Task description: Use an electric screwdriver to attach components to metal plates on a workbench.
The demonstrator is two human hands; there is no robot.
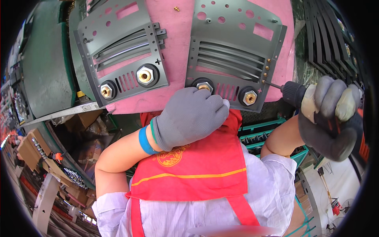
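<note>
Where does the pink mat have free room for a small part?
Bare: pink mat between the left panel and right panel, below the brass screw. Crowded: right panel's lower end, with left hand and power driver.

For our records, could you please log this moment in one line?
Left grip: at lower edge of right panel; Right grip: holding driver; Driver bit: at lowest side screw; Left panel: on pink mat
</note>
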